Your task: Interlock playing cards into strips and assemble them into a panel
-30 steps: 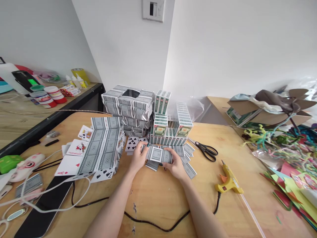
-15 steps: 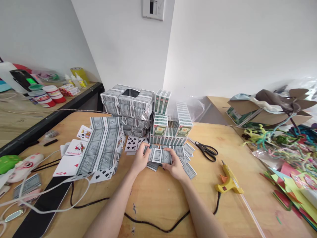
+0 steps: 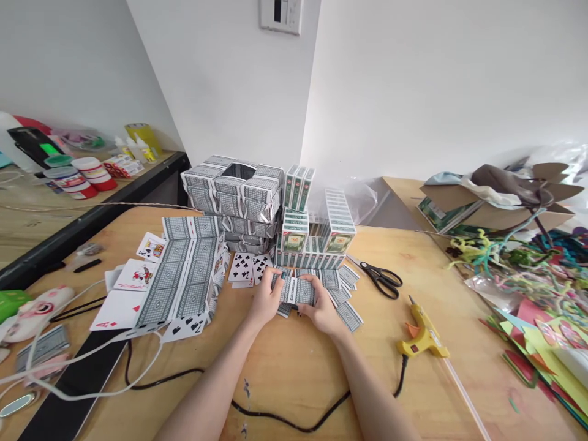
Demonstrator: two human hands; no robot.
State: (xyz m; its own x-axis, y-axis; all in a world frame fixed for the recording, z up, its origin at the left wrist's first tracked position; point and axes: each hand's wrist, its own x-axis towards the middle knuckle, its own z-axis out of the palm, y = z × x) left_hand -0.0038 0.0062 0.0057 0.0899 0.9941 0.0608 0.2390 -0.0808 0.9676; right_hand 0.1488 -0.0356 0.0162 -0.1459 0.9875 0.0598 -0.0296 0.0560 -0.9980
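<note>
Between my two hands is a piece of joined playing cards (image 3: 297,290), grey patterned backs facing up. My left hand (image 3: 267,296) grips its left end and my right hand (image 3: 320,304) its right end, thumbs on the near side. Beneath and behind lie loose face-down cards (image 3: 350,313), fanned to the right. Left of my hands are face-up club cards (image 3: 241,267). Further left stands a long folded panel of cards (image 3: 179,275). At the back is a stacked box built of cards (image 3: 234,190), with a dark opening on top. Beside it are packed card decks (image 3: 340,239).
Black-handled scissors (image 3: 383,280) and a yellow glue gun (image 3: 420,334) lie to the right, the gun's black cord crossing the table in front. Coloured paper and pipe cleaners (image 3: 500,260) cover the far right. White cables (image 3: 82,355) and a black board (image 3: 76,386) are at left.
Both hands keep their hold on the joined cards, which now fold or tilt more at the middle. My left hand's fingers have shifted slightly. The whole view has moved a little.
</note>
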